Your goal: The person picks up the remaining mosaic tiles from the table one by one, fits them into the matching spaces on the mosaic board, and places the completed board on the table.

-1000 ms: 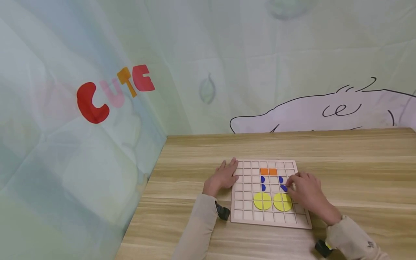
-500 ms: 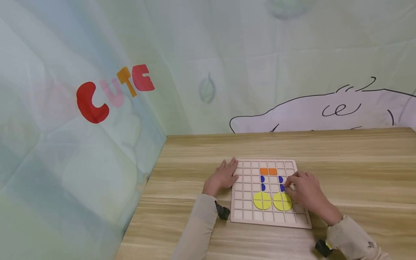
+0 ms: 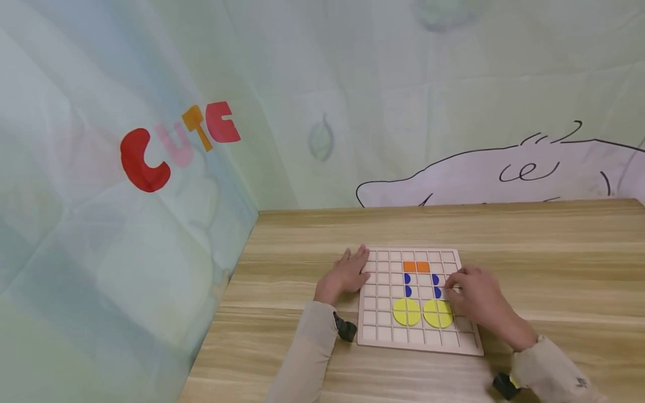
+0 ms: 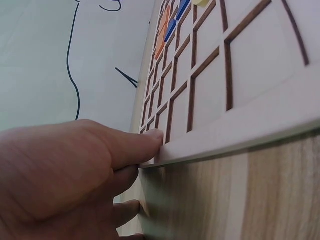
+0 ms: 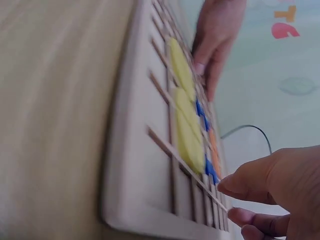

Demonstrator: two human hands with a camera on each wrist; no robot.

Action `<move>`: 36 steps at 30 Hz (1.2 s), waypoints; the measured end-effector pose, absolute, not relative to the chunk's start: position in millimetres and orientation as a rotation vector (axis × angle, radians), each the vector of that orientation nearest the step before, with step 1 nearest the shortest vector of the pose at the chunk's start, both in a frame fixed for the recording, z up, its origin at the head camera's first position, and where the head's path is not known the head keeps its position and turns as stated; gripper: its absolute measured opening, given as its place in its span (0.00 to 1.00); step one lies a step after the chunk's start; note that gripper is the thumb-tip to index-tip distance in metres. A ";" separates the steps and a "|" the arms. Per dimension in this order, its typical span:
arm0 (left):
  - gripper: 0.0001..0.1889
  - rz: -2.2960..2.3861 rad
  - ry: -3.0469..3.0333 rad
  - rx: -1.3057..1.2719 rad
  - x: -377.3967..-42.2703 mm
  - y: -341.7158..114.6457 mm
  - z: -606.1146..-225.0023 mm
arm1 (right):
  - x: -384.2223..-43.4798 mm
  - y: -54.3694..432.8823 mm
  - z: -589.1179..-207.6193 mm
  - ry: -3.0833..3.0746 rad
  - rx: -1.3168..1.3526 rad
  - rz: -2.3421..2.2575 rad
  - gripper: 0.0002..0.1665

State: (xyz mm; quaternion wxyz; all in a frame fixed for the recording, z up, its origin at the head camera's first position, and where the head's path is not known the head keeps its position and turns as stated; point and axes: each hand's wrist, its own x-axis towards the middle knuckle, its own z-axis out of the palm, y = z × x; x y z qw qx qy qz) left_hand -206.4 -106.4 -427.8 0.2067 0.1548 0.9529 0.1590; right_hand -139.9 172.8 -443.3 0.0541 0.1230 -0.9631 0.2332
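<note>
A pale square grid board [image 3: 370, 334] lies flat on the wooden table. Set in its cells are two orange squares [image 3: 416, 267], several blue half-round pieces [image 3: 437, 293] and two yellow discs [image 3: 406, 312] made of quarter pieces. My left hand [image 3: 345, 275] rests at the board's far left corner. In the left wrist view its thumb [image 4: 152, 140] lies on the rim, with the other fingers along the side edge. Over the right side hovers my right hand [image 3: 476, 294], close beside the blue pieces. In the right wrist view its thumb and fingertips stand apart, nothing between them.
The wooden table [image 3: 569, 263] extends around the board on every side. Behind it and to the left hangs a pale printed cloth [image 3: 297, 101] with coloured letters. Dark wrist cameras [image 3: 345, 327] sit by both sleeves.
The lower right blue half-round, tilted a second ago, now lies straight in its cell below the other one. My right hand has drawn slightly right, off that piece. The left hand stays put.
</note>
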 end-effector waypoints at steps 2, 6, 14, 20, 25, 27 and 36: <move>0.31 0.447 2.650 0.425 -205.9 -106.3 -428.5 | -140.2 178.3 -439.1 -2.922 0.367 0.722 0.02; 0.31 0.448 2.656 0.422 -206.1 -105.9 -429.4 | -140.4 192.3 -429.7 -2.900 0.327 0.762 0.04; 0.31 0.443 2.660 0.420 -207.0 -104.6 -426.5 | -139.8 223.0 -423.7 -2.923 0.312 0.751 0.05; 0.31 0.425 2.653 0.422 -206.7 -104.5 -426.0 | -134.6 240.3 -435.2 -3.075 0.471 0.554 0.16; 0.31 0.421 2.648 0.427 -206.5 -104.8 -426.0 | -130.1 250.6 -444.3 -3.100 0.526 0.595 0.23; 0.31 0.429 2.648 0.426 -206.5 -105.1 -426.0 | -129.6 253.2 -447.5 -3.069 0.548 0.642 0.23; 0.31 0.424 2.648 0.425 -207.4 -105.9 -428.4 | -129.1 258.5 -458.4 -2.986 0.540 0.870 0.17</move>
